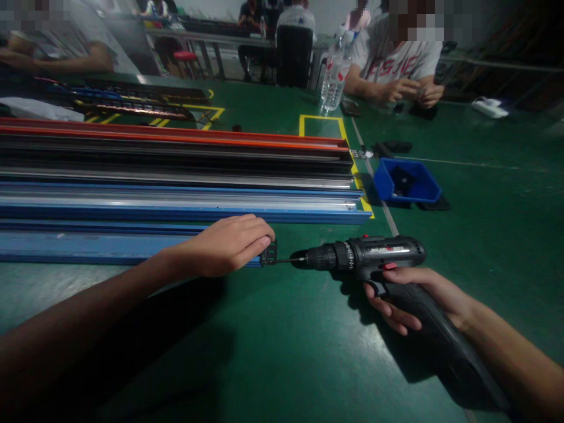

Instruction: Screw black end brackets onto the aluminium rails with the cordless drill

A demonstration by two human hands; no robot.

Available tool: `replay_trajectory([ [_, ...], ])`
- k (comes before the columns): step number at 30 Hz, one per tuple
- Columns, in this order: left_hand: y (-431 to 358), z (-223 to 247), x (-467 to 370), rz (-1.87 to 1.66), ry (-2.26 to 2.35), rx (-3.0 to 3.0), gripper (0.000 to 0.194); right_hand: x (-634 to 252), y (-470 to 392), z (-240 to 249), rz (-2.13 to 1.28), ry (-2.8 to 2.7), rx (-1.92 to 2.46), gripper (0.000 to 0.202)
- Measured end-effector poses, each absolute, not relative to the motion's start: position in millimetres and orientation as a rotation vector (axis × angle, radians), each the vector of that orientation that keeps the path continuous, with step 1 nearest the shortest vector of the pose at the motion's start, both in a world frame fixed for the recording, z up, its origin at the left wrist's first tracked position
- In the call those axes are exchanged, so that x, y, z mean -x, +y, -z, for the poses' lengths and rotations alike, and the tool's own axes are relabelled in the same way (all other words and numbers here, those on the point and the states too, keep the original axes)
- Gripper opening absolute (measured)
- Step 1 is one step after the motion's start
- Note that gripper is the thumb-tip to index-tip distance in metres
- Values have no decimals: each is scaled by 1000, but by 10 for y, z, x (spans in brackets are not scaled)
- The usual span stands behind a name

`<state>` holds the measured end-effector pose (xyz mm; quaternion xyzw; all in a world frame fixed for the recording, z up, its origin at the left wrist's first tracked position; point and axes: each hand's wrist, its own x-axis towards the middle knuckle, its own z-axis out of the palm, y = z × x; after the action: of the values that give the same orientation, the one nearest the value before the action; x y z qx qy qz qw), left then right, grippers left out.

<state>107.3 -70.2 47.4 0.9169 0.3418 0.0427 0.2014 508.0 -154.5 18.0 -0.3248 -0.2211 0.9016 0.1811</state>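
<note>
My right hand (409, 299) is wrapped round the handle of a black cordless drill (383, 251), which lies level and points left. Its long thin bit (288, 260) reaches a black end cap (269, 252) at the right end of a blue metal profile (110, 244). My left hand (233, 244) is closed over that end of the profile, with thumb and fingers at the cap. The screw, if there is one at the bit's tip, is too small to make out.
Beyond lie several long profiles in blue, black and orange (264, 139). A blue bin (429, 191) holding dark parts stands at right, near plastic bottles (332, 82). Across the green table (497, 264), a person (396, 64) handles small parts. Bundled wires (141, 106) lie at back left.
</note>
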Motion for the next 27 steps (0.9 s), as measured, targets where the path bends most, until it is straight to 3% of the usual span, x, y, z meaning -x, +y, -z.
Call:
replay_trajectory([
  [27,-698,-458,-1068,-110,954,-2583,42,-5072,-1522,-156,-2588,-524,764,40],
])
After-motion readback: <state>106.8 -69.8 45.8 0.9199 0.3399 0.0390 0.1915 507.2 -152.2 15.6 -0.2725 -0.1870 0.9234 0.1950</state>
